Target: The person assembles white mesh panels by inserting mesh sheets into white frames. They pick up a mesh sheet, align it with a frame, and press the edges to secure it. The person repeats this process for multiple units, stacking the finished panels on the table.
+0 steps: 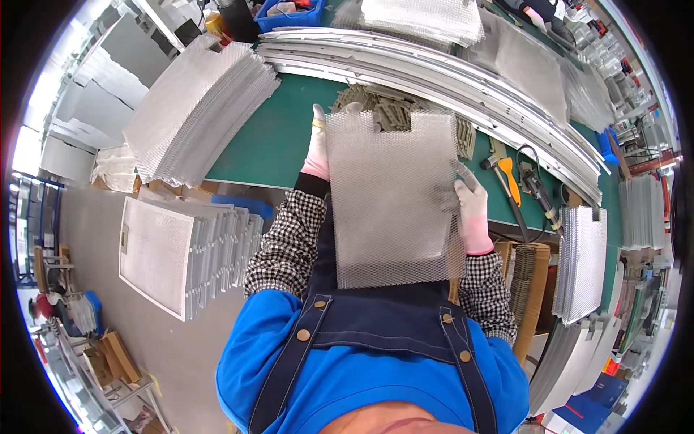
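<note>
Currently the mesh sheet [394, 199] spans between left hand [316, 148] and right hand [473, 213].

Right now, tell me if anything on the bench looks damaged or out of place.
Nothing stands out. Both gloved hands, left and right, hold one mesh sheet flat by its sides. The mesh stack on the green bench is fanned but unspilled.

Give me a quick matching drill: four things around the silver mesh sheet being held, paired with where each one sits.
1. silver expanded-metal mesh sheet
2. orange-handled tool
3. blue plastic bin
4. stack of framed white filter panels

A. floor, person's left
B. bench, far edge
C. between both gloved hands
D. green bench, right of the right hand

Pairs: 1-C, 2-D, 3-B, 4-A. The left hand grips the sheet's left edge.
</note>
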Tool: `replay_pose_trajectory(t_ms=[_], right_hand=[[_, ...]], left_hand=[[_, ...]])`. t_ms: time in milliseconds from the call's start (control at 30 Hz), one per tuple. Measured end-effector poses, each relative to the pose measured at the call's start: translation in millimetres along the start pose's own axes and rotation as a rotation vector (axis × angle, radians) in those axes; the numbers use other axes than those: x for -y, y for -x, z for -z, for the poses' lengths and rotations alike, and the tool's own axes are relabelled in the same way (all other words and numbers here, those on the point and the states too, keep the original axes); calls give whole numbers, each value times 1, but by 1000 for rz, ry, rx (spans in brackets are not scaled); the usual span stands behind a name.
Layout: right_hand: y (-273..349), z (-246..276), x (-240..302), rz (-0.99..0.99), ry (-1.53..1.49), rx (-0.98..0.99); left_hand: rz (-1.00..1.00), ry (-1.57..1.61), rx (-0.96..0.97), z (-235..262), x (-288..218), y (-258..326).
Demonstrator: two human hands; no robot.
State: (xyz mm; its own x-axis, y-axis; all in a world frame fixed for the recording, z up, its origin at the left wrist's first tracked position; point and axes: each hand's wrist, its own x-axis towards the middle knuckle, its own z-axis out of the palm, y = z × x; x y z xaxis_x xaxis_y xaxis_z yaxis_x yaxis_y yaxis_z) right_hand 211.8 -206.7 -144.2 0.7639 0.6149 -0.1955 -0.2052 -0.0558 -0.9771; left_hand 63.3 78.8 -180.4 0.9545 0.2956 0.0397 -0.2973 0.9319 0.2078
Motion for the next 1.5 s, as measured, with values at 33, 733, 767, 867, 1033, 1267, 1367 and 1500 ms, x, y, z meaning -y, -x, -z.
replay_pose_trajectory(t_ms=[33,733,767,867,1033,1267,1367,1500], right_hand=[[-1,0,0,23,72,-30],[31,-12,18,-31,7,411],[31,1,14,-29,62,397],[45,32,-23,83,188,284],[100,51,-108,-108,190,178],[84,104,-69,-267,423,600],[23,124,0,-52,608,478],[-61,88,33,315,906,97]], left_hand=[[-32,-63,-25,0,0,0],[-834,-864,-332,-124,-54,31],[-777,-888,-308,-118,-45,31],[-522,-981,-190,-92,-18,42],[-146,-838,-189,-63,30,78],[66,-771,278,-106,64,91],[92,-713,340,-114,67,96],[72,-656,420,-104,70,101]])
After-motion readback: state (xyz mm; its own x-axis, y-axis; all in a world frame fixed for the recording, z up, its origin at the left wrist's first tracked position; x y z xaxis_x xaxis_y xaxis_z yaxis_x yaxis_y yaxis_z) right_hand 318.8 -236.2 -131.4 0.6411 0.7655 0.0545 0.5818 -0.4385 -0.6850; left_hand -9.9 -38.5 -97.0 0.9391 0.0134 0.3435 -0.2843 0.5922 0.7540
